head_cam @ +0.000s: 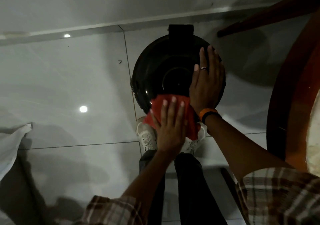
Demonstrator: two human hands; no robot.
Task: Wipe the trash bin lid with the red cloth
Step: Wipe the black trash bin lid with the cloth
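Observation:
A round black trash bin lid [155, 69] faces up at the centre of the head view, with a black hinge block at its far edge. The red cloth [188, 115] lies over the lid's near rim. My left hand [170, 126] presses flat on the cloth, fingers spread and pointing away from me. My right hand [207, 81] rests flat on the right side of the lid, palm down, with a ring on one finger and an orange and black band at the wrist. It touches the cloth's right edge.
The bin stands on glossy white floor tiles [69, 79] close to the wall skirting. A round wooden table [292, 79] rises on the right. White fabric [12, 141] hangs at the left. My white shoes [147, 138] stand just before the bin.

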